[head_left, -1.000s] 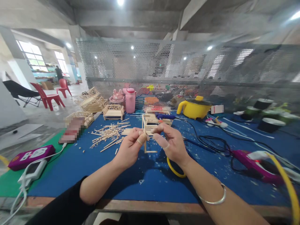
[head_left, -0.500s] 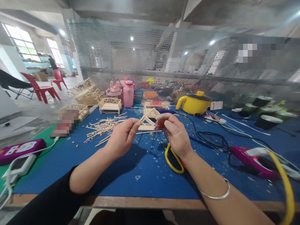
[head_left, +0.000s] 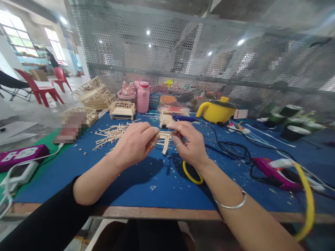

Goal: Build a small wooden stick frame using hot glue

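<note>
A: What's the left hand (head_left: 136,143) doing?
B: Its thumb and fingers are together, clamped on the stick frame (head_left: 165,145), at the centre of the frame.
A: And the right hand (head_left: 190,143)?
B: Just right of it, thumb and fingers apart. I can't tell whether it touches the wood.
A: What's on that wrist?
B: A silver bangle (head_left: 237,205), lower right.
A: What's nearest on the desk (head_left: 125,195)?
B: A yellow loop (head_left: 192,176) just below the right hand, and loose sticks (head_left: 112,135) left of centre, beside the left hand.
A: Above the hands?
B: A small wooden bench (head_left: 122,111), with a pink jug (head_left: 143,98) to its right. A blue-handled tool (head_left: 184,118) lies above the right hand, and farther right is a yellow pot (head_left: 220,112).
A: And out at the sides?
B: One purple power strip (head_left: 24,156) at the left edge, another (head_left: 277,175) at the right, and stacked wooden pieces (head_left: 95,96) upper left.
</note>
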Demonstrator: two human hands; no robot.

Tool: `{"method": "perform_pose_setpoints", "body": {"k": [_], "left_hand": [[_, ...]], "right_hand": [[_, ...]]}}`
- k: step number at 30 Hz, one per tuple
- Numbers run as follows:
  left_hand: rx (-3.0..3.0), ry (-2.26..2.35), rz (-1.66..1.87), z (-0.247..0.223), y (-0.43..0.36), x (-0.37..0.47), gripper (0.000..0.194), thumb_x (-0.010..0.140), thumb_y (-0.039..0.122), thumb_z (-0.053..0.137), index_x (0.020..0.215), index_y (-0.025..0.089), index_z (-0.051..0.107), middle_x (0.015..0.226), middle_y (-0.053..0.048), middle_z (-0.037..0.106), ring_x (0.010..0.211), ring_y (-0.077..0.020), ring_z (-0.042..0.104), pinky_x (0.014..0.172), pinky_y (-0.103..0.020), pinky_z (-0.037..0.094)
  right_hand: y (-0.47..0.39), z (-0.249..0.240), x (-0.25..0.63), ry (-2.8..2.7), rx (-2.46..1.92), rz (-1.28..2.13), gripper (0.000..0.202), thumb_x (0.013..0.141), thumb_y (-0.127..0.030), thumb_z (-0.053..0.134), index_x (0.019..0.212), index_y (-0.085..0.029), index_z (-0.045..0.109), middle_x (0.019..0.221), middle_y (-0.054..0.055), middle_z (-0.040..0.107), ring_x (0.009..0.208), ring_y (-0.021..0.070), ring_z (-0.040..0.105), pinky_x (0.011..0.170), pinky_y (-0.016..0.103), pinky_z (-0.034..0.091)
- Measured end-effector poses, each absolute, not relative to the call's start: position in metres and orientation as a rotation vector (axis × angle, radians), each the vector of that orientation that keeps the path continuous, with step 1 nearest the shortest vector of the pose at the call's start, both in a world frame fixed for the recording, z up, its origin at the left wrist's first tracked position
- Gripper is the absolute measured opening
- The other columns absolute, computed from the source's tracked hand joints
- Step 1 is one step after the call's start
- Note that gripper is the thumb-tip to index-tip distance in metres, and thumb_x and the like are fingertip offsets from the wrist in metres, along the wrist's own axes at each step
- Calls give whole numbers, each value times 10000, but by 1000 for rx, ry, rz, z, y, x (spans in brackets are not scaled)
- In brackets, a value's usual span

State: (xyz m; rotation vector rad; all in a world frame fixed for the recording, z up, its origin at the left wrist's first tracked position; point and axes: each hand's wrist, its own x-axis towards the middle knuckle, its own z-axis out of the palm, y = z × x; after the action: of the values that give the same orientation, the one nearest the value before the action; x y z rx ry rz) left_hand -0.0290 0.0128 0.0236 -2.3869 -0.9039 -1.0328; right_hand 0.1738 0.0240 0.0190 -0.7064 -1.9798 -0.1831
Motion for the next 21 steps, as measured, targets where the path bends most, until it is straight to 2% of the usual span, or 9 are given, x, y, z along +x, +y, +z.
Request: {"method": "perform_pose_setpoints", "body": {"k": [9,16,19,21], "left_hand": [[-2194,-767,-1116,21,16,-30,191,928,206,456,943,203,646,801,-34,626,728,-171,496,692,-310,369],[-2158,-669,-1262,16,18,-32,138,893,196,532,909,222,666,795,-26,634,738,-160,484,698,-310,377],[-2182,-628,-1342,13,20,-33,174,887,146,520,941,231,662,791,-22,618,749,-154,487,714,-308,395],[-2185,-626,-1353,13,21,-33,189,878,139,527,967,243,656,814,-25,610,783,-159,494,744,-316,410]], "right_hand": [[25,19,176,-2130,-623,-3,247,842,-105,486,973,-175,683,996,85,689,955,182,637,860,345,503],[25,19,181,-2134,-663,403,200,838,-167,541,962,-189,697,804,23,715,661,122,635,613,242,506],[24,22,184,-2091,-660,610,194,830,-218,583,982,-200,702,881,33,722,733,141,655,632,248,515],[23,24,185,-2066,-666,614,184,819,-243,606,962,-210,716,913,37,723,774,156,655,645,262,518]]}}
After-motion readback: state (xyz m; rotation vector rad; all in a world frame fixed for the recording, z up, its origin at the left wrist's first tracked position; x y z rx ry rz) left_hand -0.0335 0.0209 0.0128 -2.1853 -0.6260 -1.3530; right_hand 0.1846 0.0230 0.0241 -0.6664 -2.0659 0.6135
